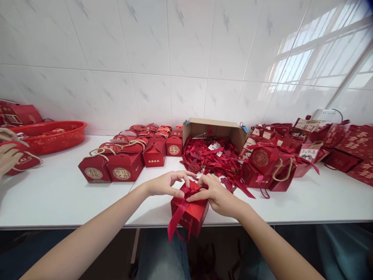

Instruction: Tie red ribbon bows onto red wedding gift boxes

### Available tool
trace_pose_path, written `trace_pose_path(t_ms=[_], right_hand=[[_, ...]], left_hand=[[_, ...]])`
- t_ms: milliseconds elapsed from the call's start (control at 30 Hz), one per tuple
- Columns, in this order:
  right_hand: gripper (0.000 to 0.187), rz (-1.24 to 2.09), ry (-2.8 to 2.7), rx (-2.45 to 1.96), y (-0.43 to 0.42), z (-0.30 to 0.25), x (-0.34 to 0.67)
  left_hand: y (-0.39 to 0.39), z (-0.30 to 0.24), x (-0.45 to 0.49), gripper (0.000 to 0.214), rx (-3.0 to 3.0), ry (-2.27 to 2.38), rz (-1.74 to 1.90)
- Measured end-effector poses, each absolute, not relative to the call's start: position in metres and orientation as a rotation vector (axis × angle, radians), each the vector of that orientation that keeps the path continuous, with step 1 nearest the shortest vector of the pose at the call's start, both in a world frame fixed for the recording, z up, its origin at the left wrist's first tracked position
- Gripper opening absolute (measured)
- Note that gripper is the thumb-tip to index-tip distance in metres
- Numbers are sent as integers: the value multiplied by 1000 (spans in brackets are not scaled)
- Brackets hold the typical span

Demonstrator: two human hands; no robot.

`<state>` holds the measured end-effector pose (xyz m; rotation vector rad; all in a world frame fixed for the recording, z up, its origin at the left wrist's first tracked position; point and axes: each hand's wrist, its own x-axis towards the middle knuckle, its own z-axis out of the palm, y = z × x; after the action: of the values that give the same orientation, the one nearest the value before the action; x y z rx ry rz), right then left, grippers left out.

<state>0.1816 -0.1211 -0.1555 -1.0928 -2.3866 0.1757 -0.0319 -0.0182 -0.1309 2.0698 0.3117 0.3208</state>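
A small red gift box (196,213) with gold print sits at the table's front edge, its near side over the edge. A red satin ribbon (181,214) lies across its top, one end hanging down the front, beside a thin red cord loop (186,233). My left hand (171,184) is curled at the ribbon on the box's left, thumb and fingertips closing on it. From the right, my right hand (214,194) pinches the ribbon near the knot, thumb pressed on the box top. The exact finger contact is partly hidden.
An open cardboard box (214,126) spills red ribbons (204,155) and tags behind my hands. Several red gift boxes (125,167) with rope handles stand left; tied boxes (262,159) crowd the right. At far left, a co-worker's hand (10,157) is near a red basket (64,136).
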Motion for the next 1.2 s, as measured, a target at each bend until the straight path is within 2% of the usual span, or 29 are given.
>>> trace_pose_path(t_ms=[233,467,633,1067,1200], right_hand=[[60,165,-2400,-1122,-121,-156,182],[59,153,-2405,-1127,-122,-153,181],[60,159,-2411,-1144,-121,-154,182],[55,185,-2382,-1108,-121,-156,182],[54,209,-2373,-1132,-122,-154,181]], left_hand=[[-20,-141,-32,29,1983,378,417],[-24,-136,-29,24,1968,353,297],[-18,-128,-36,28,2051,439,207],[-26,-126,-31,26,1840,465,256],[-36,-123,-28,34,1830,499,284]])
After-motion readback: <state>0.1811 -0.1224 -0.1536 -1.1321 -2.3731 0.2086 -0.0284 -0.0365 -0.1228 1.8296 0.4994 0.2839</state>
